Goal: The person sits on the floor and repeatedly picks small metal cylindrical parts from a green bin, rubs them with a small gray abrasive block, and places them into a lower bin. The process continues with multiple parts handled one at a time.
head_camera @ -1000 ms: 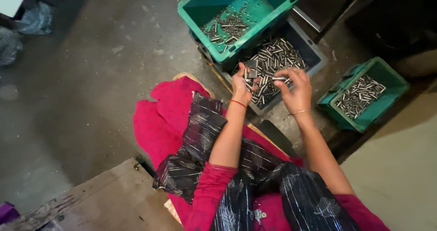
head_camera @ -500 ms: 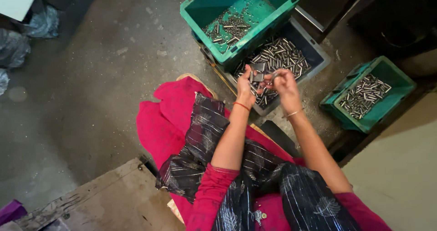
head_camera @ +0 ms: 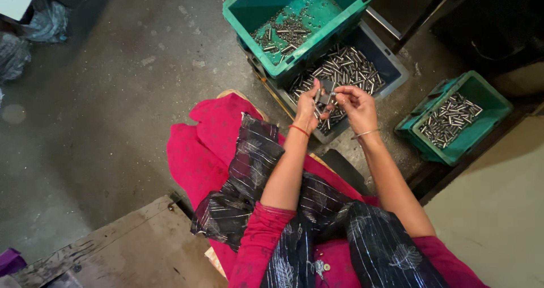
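Head view shows our fingers [head_camera: 317, 95] pinched narrow around a small dark gauge block [head_camera: 326, 87], left hand [head_camera: 309, 108] gripping it while the right hand [head_camera: 356, 108] closes on what looks like a small metal pin at its edge, too small to tell for sure. Both hover just above the blue bin [head_camera: 391, 67] of loose pins [head_camera: 345, 67], a green crate [head_camera: 266, 16] resting on it, another green crate [head_camera: 481, 98] well apart. We judge steady hands over the bin would catch any drop.
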